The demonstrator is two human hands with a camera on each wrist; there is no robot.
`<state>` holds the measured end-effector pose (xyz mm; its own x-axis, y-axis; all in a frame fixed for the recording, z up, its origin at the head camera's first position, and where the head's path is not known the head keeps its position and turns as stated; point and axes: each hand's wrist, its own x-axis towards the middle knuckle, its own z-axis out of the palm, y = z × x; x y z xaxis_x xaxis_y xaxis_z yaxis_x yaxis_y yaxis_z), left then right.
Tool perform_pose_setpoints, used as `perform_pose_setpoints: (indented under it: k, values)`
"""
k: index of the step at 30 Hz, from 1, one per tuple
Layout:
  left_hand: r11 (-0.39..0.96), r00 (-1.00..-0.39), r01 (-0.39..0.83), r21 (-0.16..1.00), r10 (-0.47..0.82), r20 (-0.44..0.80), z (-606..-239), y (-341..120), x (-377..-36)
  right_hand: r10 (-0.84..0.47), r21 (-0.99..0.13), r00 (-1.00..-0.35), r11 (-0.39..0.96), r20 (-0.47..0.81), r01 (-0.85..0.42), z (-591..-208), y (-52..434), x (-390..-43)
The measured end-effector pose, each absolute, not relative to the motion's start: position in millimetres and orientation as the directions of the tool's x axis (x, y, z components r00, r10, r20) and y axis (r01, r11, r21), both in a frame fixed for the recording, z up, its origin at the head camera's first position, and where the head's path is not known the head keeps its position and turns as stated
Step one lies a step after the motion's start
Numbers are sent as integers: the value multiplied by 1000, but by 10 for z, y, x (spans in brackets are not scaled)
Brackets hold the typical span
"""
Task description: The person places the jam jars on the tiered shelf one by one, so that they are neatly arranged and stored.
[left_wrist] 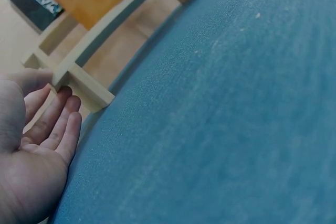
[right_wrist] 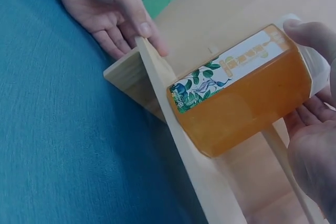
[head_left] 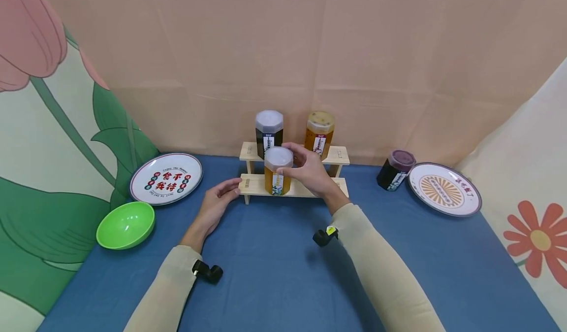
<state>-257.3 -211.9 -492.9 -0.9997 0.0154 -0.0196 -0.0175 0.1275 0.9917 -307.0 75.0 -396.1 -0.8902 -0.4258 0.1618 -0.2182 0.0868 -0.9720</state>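
Observation:
A two-tier wooden rack (head_left: 303, 190) stands on the table. On its lower step is an amber honey jar (head_left: 274, 181) with a whitish lid, its base on the board in the right wrist view. My right hand (head_left: 309, 169) grips that jar near the lid, thumb in front and fingers behind. At the rack's left end, my left hand (head_left: 217, 205) holds the lower board's edge, with the thumb (left_wrist: 37, 80) on top and fingers beside the leg. The upper step carries a dark jar (head_left: 269, 127) with a whitish lid and an amber jar (head_left: 320, 130) with a yellowish lid.
To the right, another dark jar (head_left: 393, 170) with a purple lid leans or stands beside a sunburst-patterned plate (head_left: 469, 206). A white plate with red lettering (head_left: 167, 162) and a green bowl (head_left: 126, 226) lie left. A tan cloth backdrop (head_left: 212, 66) rises behind.

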Motion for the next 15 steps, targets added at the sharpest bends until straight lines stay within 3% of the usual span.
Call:
perform_pose_setpoints:
  k: [15]
  values:
    - [109, -1000, 14, 994, 18, 12, -4945, -2123, -2574, -406, -968, -894, 77, 189, -240, -4012, 764, -3015]
